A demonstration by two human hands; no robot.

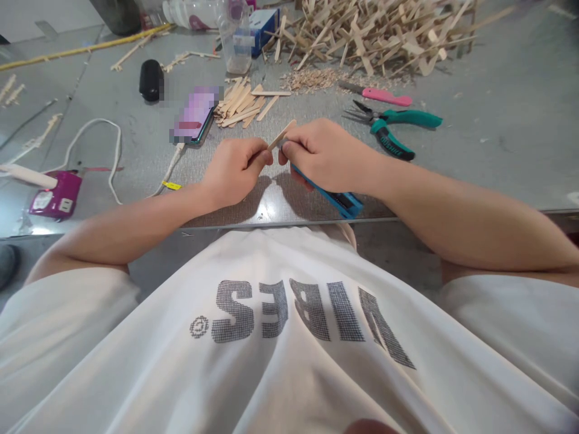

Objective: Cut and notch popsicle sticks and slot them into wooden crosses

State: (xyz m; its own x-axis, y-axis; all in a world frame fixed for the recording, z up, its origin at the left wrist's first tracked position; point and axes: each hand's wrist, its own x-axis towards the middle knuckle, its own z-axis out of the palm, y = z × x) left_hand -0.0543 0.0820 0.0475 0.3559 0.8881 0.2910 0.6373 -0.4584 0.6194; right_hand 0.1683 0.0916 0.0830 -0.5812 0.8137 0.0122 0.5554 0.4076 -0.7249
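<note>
Between finger and thumb, my left hand (pixel 239 167) pinches one end of a flat wooden craft stick (pixel 282 135) that slants up to the right. My right hand (pixel 332 155) is wrapped round a blue utility knife (pixel 340 202), its handle pointing toward the table's front edge. The knife's front end meets the stick by the right thumb; the blade is mostly hidden. Just beyond the hands lies a small pile of craft sticks (pixel 239 102). Teal-handled pliers (pixel 389 126) and a pink-handled knife (pixel 384 95) rest beyond my right hand.
A big heap of wooden pieces (pixel 375 30) covers the back, with shavings (pixel 312 78) before it. A phone (pixel 196 114) on a white cable (pixel 118 144), a black case (pixel 151 80), a purple charger (pixel 56 194) and a clear plastic cup (pixel 236 45) stand around the left side.
</note>
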